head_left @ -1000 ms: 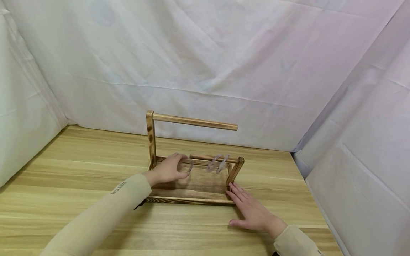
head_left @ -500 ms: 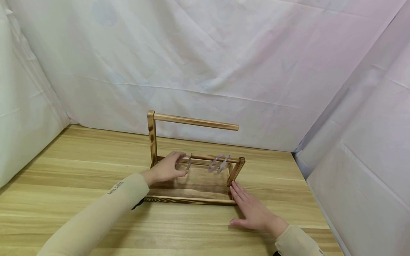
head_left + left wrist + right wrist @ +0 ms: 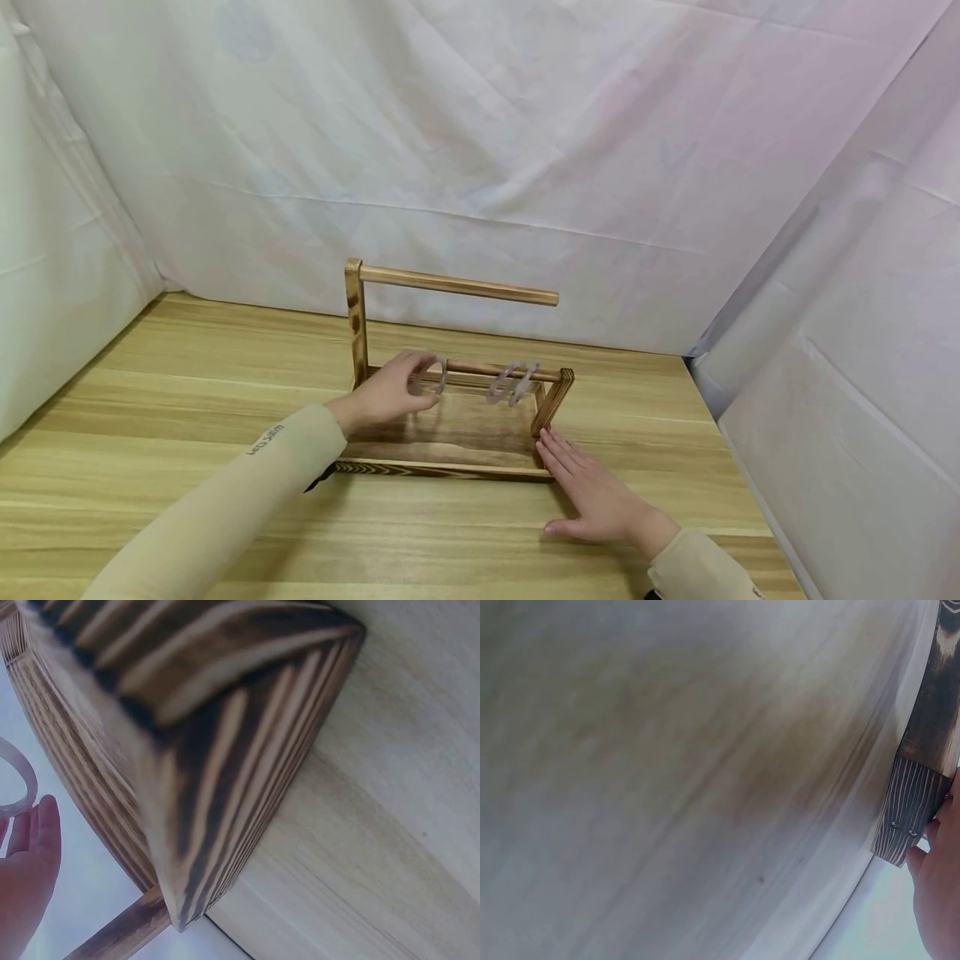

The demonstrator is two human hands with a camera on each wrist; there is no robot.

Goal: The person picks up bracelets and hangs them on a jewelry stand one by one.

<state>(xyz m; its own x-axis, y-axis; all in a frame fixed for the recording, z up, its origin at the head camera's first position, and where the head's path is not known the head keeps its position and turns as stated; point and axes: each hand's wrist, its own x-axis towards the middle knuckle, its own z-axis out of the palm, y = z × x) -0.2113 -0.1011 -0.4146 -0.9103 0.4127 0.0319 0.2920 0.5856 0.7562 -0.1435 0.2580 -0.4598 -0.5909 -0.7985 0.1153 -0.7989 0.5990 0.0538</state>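
Note:
A brown wooden jewelry stand [image 3: 450, 471] has a shallow tray base, a tall left post with an upper rod [image 3: 457, 281], and a short right post with a lower rod [image 3: 472, 367]. My left hand [image 3: 386, 392] pinches a pale translucent bangle [image 3: 442, 379], held upright by the lower rod's free left end; that bangle [image 3: 28, 780] also shows in the left wrist view. Two similar bangles [image 3: 494, 393] hang on the lower rod. Fingers straight, my right hand [image 3: 596, 500] rests against the tray's front right corner, with its thumb on the table.
The stand sits on a wood-grain table [image 3: 420, 542]. White cloth curtains [image 3: 465, 150] enclose the table at the back and on both sides. The upper rod juts out above the lower one, its right end free.
My left hand has drawn the bangle slightly left and up, to the lower rod's free end. The right hand stays against the tray corner with only a slight shift.

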